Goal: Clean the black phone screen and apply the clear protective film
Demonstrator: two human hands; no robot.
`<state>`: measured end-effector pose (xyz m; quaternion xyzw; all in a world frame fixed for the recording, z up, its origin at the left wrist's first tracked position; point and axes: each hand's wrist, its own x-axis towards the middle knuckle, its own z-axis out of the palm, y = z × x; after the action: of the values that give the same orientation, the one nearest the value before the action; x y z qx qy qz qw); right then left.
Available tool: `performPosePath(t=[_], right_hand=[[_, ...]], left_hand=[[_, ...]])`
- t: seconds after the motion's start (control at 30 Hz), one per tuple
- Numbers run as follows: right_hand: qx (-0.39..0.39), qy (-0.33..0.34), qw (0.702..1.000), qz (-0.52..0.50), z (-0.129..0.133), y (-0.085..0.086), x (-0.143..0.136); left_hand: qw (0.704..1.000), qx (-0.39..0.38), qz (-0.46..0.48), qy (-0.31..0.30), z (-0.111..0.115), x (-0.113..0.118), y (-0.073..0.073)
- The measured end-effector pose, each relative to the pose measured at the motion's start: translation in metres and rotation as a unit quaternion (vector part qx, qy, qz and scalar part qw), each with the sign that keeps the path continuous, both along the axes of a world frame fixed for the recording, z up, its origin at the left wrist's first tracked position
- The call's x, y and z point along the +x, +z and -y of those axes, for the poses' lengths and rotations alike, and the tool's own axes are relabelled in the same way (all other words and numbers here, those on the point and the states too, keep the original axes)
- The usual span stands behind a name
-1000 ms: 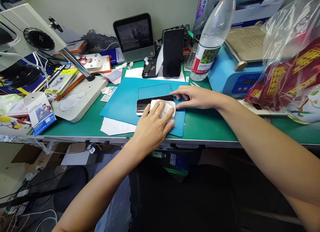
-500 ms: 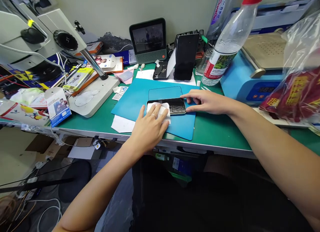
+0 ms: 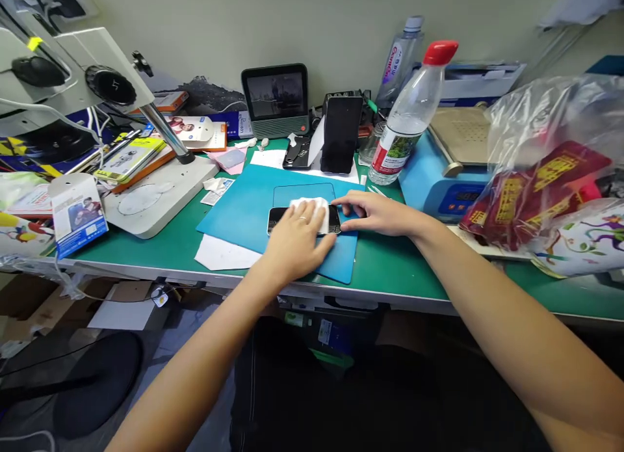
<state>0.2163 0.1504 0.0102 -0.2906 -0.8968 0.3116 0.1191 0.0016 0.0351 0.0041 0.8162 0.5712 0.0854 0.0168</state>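
Note:
A dark phone (image 3: 277, 214) lies flat on a blue mat (image 3: 234, 205). My left hand (image 3: 297, 240), with a ring on one finger, presses a white cloth (image 3: 319, 207) onto the phone's glossy face, its fingers fairly flat and the thumb apart. At the phone's right end rests my right hand (image 3: 373, 212), with fingertips at the edge and a space between index finger and thumb. Just behind the phone, a thin clear sheet with a dark outline (image 3: 305, 193) lies on the mat. The cloth and left hand hide the middle of the phone.
Behind the mat stand an upright phone (image 3: 341, 136), a small display (image 3: 275, 101) and a red-capped bottle (image 3: 397, 136). A blue machine (image 3: 429, 182) and a plastic bag with red packets (image 3: 531, 185) are at right. A microscope stand (image 3: 160, 198) and boxes occupy the left.
The view has shifted. My left hand has slid the cloth rightward along the phone, uncovering its left end. My right hand stays at the right end.

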Motion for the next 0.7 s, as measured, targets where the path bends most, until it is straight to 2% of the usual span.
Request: performPosePath(t=[0.13,0.23,0.37,0.47,0.6,0.7], right_hand=[[-0.031,-0.053,0.995,-0.079,0.001,-0.007,-0.002],[0.002,-0.106,0.988,-0.115,0.001,-0.010,-0.005],[0.064,-0.121,0.987,-0.083,0.004,-0.008,-0.009],[0.086,-0.121,0.987,-0.066,0.006,-0.006,-0.009],[0.113,-0.129,0.984,-0.036,0.000,0.001,-0.005],[0.116,-0.098,0.987,0.043,-0.013,0.012,-0.006]], left_hand=[[1.000,0.014,0.014,-0.024,-0.001,0.028,0.004],[0.998,0.021,0.025,-0.048,0.009,0.020,0.008],[0.993,0.037,0.044,-0.103,0.025,-0.027,0.008],[0.989,0.053,0.058,-0.123,0.025,-0.074,0.006],[0.991,0.082,0.095,-0.051,0.008,-0.131,0.007],[0.992,0.077,0.095,0.022,-0.007,-0.157,0.011]])
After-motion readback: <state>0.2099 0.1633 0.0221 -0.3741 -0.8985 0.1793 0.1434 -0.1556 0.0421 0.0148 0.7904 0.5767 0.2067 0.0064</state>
